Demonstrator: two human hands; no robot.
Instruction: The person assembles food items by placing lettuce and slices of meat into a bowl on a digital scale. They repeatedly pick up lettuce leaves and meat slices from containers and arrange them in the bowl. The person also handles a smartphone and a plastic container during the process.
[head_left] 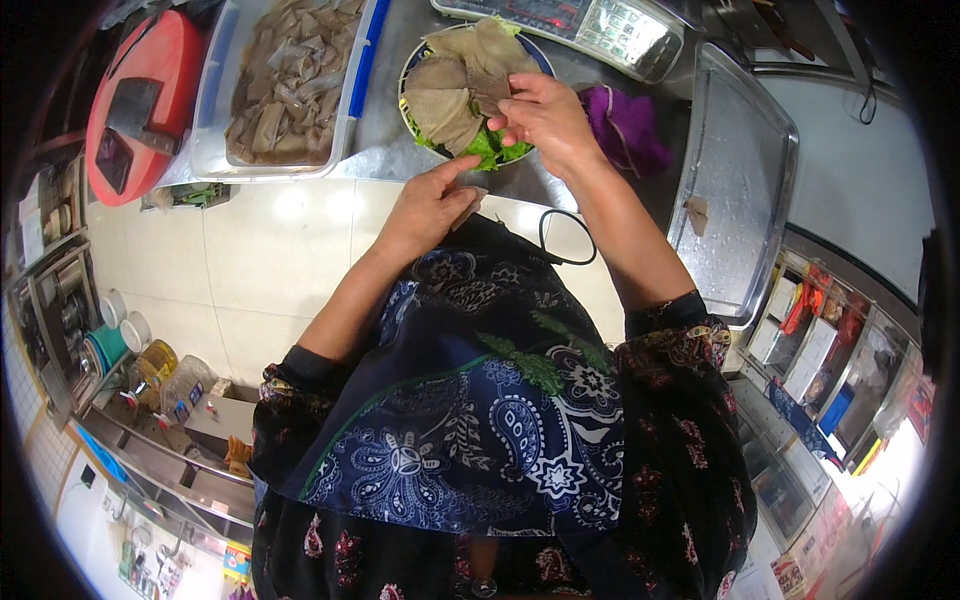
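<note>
At twelve o'clock the plate [541,53] holds brown slices [440,92] heaped over lettuce [487,147]; the top ones could slide off, I judge, if the right hand [556,122], its thumb and fingertips seemingly pinching a slice's edge, pulled sideways; the left hand [425,208], at the plate's six o'clock, points its forefinger at the rim, and its other fingers are curled near a small scrap [478,200], gripped or not I cannot tell. The tub [370,60] at eleven o'clock holds wet brown pieces [290,95]; the tray [735,150] at two bears one limp bit [697,213].
</note>
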